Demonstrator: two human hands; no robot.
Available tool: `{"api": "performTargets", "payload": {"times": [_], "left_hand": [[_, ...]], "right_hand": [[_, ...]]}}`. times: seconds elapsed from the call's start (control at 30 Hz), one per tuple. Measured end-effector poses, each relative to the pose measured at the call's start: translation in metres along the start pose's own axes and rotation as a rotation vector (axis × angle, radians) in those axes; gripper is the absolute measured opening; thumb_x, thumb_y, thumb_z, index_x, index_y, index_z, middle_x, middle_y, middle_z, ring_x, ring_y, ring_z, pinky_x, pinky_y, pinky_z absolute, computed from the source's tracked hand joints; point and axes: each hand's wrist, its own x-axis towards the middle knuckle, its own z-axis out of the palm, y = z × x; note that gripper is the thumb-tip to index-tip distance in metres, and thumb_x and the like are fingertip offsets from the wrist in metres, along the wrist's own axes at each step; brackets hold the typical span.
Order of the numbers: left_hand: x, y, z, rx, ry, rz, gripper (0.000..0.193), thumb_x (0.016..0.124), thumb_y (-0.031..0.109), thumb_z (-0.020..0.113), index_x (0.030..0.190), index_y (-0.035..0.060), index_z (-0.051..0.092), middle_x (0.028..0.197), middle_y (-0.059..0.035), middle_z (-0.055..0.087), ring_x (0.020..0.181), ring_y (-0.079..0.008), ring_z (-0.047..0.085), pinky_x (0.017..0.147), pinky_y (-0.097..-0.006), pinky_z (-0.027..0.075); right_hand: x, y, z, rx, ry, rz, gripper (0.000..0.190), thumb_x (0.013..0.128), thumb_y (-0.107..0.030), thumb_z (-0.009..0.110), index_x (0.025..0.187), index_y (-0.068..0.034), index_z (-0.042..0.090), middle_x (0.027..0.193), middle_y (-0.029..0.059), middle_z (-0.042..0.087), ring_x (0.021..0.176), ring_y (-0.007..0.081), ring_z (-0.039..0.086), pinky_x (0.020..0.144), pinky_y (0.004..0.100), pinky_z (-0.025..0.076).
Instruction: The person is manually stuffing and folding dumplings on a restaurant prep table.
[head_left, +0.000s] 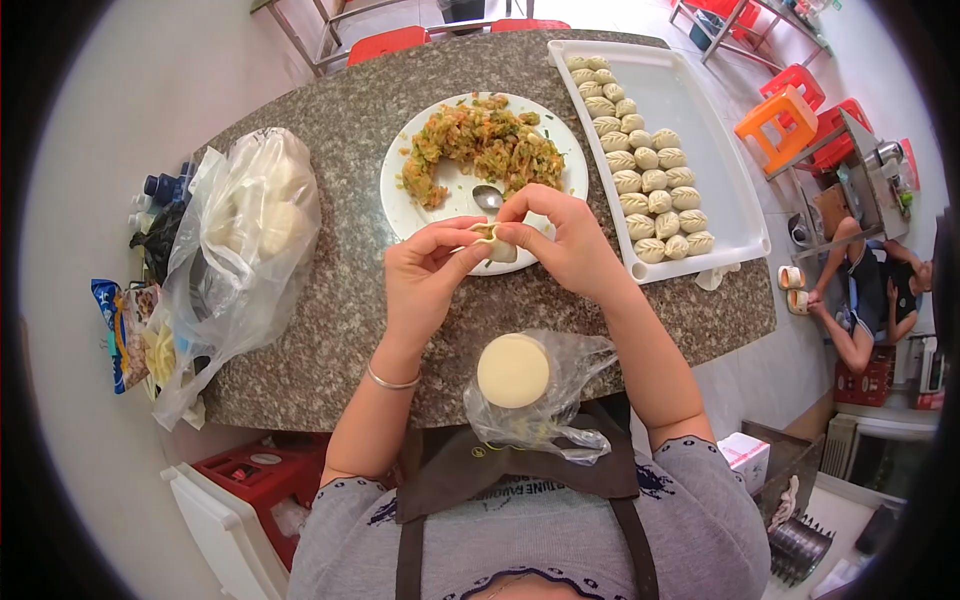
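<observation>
Between my fingertips is a partly folded dumpling (501, 252), its top edge pinched and some filling showing in the opening. My left hand (429, 270) steadies it from the left, while my right hand (559, 236) pinches the rim from the right. Both hands are over the near edge of a white plate (397, 180). Chopped vegetable filling (480, 142) lies in a curved heap on the plate, and the bowl of a metal spoon (487, 197) shows just beyond my fingers. Closer to me, a stack of round dough wrappers (513, 370) sits on a clear plastic bag (577, 420).
A white tray (712, 150) at the right holds rows of pleated dumplings (634, 180). On the left, a plastic bag (262, 210) contains more pale rounds. Granite tabletop (345, 135) lies beneath. A seated person (870, 292) and plastic stools (780, 127) are off to the right.
</observation>
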Motion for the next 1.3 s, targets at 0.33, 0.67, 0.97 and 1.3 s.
{"api": "performTargets", "payload": {"times": [0.33,0.67,0.97,1.3], "left_hand": [[0.000,0.000,0.000,0.058,0.106,-0.114,0.014,0.081,-0.001,0.069,0.094,-0.0038,0.068,0.094,-0.0106,0.068,0.084,-0.0119,0.063,0.075,-0.0234,0.052],[0.001,-0.004,-0.001,0.031,0.012,-0.099,0.013,0.083,-0.001,0.067,0.096,-0.0039,0.067,0.101,-0.0102,0.066,0.090,-0.0125,0.062,0.076,-0.0245,0.053],[0.000,-0.006,-0.002,0.050,0.025,-0.093,0.012,0.083,-0.002,0.066,0.095,-0.0041,0.067,0.097,-0.0087,0.066,0.087,-0.0126,0.063,0.075,-0.0233,0.052],[-0.001,-0.008,0.004,0.020,0.048,-0.052,0.013,0.085,0.000,0.065,0.098,-0.0019,0.064,0.099,-0.0075,0.064,0.091,-0.0130,0.062,0.079,-0.0264,0.053]], "right_hand": [[-0.002,0.004,0.009,-0.172,0.141,-0.140,0.010,0.079,-0.010,0.067,0.080,-0.001,0.063,0.077,0.0107,0.062,0.076,0.0260,0.058,0.070,0.0357,0.046],[-0.002,0.002,0.010,-0.152,0.089,-0.124,0.011,0.079,-0.011,0.068,0.080,-0.002,0.063,0.080,0.0110,0.061,0.082,0.0277,0.057,0.073,0.0364,0.045],[-0.001,0.001,0.006,-0.152,0.032,-0.028,0.011,0.078,-0.010,0.068,0.079,-0.001,0.063,0.079,0.0111,0.061,0.077,0.0275,0.058,0.071,0.0359,0.045],[-0.002,0.004,0.013,-0.149,0.091,-0.166,0.009,0.079,-0.009,0.066,0.080,-0.001,0.063,0.078,0.0105,0.061,0.077,0.0270,0.057,0.070,0.0358,0.045]]}}
